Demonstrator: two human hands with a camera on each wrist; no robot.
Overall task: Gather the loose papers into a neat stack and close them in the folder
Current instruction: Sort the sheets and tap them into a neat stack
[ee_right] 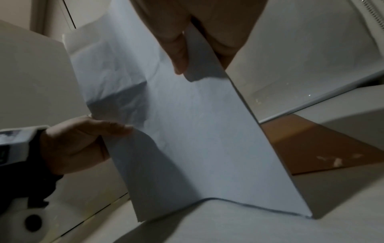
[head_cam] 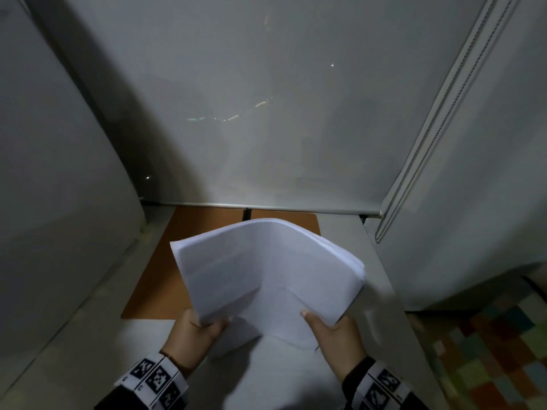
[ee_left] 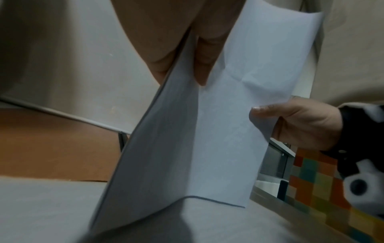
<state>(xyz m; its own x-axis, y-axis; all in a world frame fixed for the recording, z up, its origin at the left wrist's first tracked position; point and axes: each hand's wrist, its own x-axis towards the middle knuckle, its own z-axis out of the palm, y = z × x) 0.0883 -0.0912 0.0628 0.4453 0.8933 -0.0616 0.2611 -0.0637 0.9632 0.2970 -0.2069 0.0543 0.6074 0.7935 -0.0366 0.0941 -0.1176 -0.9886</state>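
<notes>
We hold the stack of papers [head_cam: 266,270] upright on its bottom edge, which rests on the tabletop [head_cam: 74,335] near the front edge. Our left hand [head_cam: 192,332] pinches the left side, thumb in front and fingers [ee_left: 204,54] behind; our right hand [head_cam: 337,338] pinches the right side the same way. The sheets bow back between the two grips, so the long axis runs up and away from us. The top edges look fanned at the right, so we judge the stack not yet squared.

Just behind the papers the brown folder [head_cam: 157,276] lies open and flat, reaching the tabletop's back edge by the wall. Both hands sit about equally near it. The move ahead is forward and down. The right tabletop edge runs close beside our right hand; the left has more room.
</notes>
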